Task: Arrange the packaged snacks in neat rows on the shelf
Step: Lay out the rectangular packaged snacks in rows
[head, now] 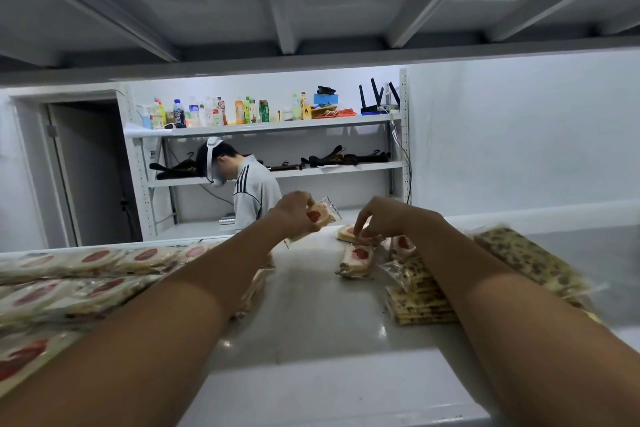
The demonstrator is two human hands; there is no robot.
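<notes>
A: What can't you make out?

B: The snack rows [79,274] at 9 o'clock are smeared by blur, and the left frame edge cuts them off. The cracker packs [420,291] at 3 o'clock are partly hidden behind the right forearm, and a second blurred stack [530,260] runs off behind it.

A: And the hands?

B: The left hand [294,213], near 12 o'clock on the shelf [311,305], is clamped on one snack [317,217]; its fingers cover the pack's near end. The right hand [384,218] is at 1 o'clock, fingertips pinched down on a flat snack [346,231] lying on the shelf; I cannot tell whether it has truly gripped it.

A: Which way does the held one point?

B: Tilted, its long axis from 7 to 1 o'clock, red label facing us. Two more loose packs [360,258] lie just below the right hand, touching the crackers.

A: Anything behind?

B: A person [254,191] in a headset, before a rack of bottles [221,113].
</notes>
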